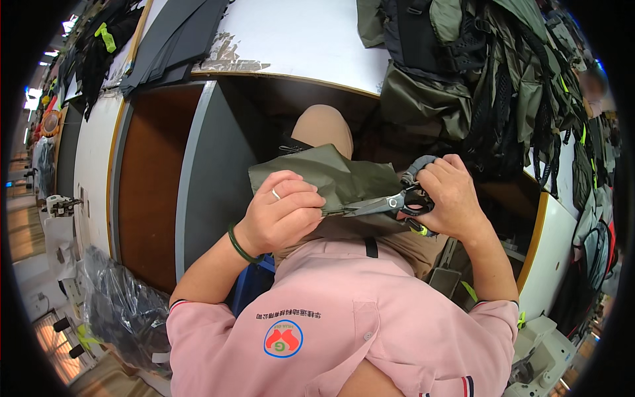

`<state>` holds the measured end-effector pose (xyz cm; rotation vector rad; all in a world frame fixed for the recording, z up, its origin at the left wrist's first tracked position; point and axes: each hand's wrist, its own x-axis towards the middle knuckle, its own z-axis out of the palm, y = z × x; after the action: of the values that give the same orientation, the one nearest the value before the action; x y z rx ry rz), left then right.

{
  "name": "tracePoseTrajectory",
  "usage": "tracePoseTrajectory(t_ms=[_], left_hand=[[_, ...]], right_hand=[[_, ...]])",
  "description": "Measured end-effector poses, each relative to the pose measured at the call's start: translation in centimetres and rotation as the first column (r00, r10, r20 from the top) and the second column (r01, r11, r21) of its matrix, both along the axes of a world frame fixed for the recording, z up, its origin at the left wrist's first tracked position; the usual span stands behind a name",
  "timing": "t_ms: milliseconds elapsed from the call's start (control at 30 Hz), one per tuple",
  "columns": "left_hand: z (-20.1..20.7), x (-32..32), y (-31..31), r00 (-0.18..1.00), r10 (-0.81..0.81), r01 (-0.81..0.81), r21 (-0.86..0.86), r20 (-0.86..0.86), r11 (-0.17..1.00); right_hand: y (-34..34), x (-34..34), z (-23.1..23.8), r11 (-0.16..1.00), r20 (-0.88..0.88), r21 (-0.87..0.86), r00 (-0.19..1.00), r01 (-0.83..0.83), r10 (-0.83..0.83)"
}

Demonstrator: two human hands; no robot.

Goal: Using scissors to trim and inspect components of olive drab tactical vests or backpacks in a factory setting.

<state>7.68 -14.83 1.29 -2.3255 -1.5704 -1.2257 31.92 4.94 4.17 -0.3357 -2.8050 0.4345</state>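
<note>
Over my lap hangs a piece of olive-green fabric (324, 173), its near edge pinched in my left hand (281, 210). A ring and a dark green bangle are on that hand and wrist. My right hand (452, 197) grips a pair of scissors (390, 204) with wrapped, padded handles. Their blades point left, along the fabric's near edge and close to my left fingers. How far the blades are parted is hard to make out. A bit of yellow-green material (419, 228) shows just under the scissor handles.
Ahead stands a white worktable (297, 43) with a worn edge and dark grey sheets (177, 41) at its left. Olive and black bags (456, 73) hang over its right side. A grey partition (211, 172) is at left, above a clear plastic bag (126, 317). A sewing machine (542, 354) sits lower right.
</note>
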Motion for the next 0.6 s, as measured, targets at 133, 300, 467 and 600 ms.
tracePoseTrajectory(t_ms=[133, 300, 467, 600], left_hand=[[0.0, 0.2, 0.2, 0.999, -0.026, 0.027, -0.018, 0.021, 0.999], [-0.1, 0.3, 0.4, 0.999, -0.034, 0.035, -0.041, 0.034, 0.999], [-0.1, 0.3, 0.8, 0.991, -0.074, 0.081, -0.059, 0.111, 0.995], [-0.7, 0.5, 0.6, 0.944, -0.054, 0.129, -0.217, 0.324, 0.968]], right_hand=[[0.0, -0.2, 0.4, 1.000, 0.032, 0.004, 0.999, -0.012, 0.012], [-0.1, -0.2, -0.1, 1.000, 0.024, 0.003, 0.999, -0.022, 0.022], [0.1, 0.6, -1.4, 1.000, 0.045, 0.028, 0.999, -0.013, 0.012], [0.3, 0.7, -1.0, 0.998, 0.076, -0.034, 0.996, 0.044, -0.041]])
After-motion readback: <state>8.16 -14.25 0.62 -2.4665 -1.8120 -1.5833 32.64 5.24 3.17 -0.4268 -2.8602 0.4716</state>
